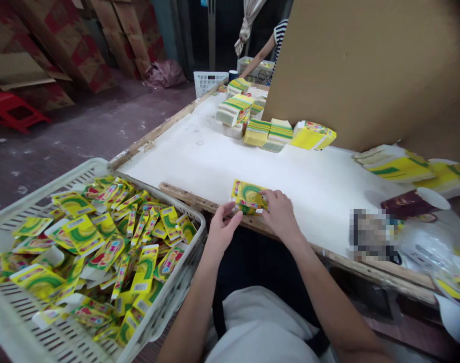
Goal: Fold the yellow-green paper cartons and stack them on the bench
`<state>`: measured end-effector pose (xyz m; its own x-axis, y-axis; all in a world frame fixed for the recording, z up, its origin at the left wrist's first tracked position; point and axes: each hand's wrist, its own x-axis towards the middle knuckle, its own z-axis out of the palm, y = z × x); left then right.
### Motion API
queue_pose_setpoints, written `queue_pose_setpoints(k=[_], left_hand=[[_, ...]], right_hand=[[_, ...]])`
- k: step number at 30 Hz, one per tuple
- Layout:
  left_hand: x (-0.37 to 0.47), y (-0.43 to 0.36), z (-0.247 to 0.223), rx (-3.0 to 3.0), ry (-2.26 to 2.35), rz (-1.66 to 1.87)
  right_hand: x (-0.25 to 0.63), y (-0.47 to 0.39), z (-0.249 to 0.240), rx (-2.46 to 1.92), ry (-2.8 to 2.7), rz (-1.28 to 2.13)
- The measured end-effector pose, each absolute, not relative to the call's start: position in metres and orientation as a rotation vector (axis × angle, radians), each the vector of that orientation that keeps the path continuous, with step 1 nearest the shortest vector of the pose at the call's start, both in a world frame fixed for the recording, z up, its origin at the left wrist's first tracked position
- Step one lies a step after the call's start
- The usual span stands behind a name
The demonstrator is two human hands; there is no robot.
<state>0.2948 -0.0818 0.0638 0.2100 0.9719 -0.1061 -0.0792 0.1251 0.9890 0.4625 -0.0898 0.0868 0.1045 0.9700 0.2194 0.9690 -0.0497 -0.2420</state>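
Between my hands, at the near edge of the white table (pixel 199 166), is a small yellow and green printed carton (pixel 248 194). My left hand (pixel 226 224) has its thumb and fingers closed on the carton's left lower corner. On the other side my right hand (pixel 279 212) grips the right end, its thumb at the lower edge and its fingers over the top. A second printed face shows just under the carton; whether it is a separate box I cannot tell. To my left, a white plastic basket (pixel 197 214) holds many similar yellow cartons (pixel 145 267).
Stacks of flat cartons (pixel 279 133) stand along a tall cardboard sheet (pixel 358 65). A maroon cup (pixel 411 201) lies at the right, near a clear plastic bag (pixel 426 247). Across the table a co-worker's arm (pixel 260 55) reaches down. A red stool (pixel 16 111) stands on the floor.
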Motion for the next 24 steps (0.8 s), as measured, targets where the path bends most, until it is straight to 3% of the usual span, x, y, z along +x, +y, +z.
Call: queue_pose_setpoints(k=[5,15,24], left_hand=[[0.295,-0.082,0.066,1.16,1.044,1.016],[0.302,-0.092,0.074,0.928,0.878,1.221],[0.308,-0.096,0.081,0.637,0.72,1.346]], right_hand=[[0.459,-0.095,0.096,-1.949,-1.747,0.066],[0.432,-0.121,0.108,-1.637,-1.795,0.666],[0.416,-0.127,0.098,-1.528,-1.799,0.704]])
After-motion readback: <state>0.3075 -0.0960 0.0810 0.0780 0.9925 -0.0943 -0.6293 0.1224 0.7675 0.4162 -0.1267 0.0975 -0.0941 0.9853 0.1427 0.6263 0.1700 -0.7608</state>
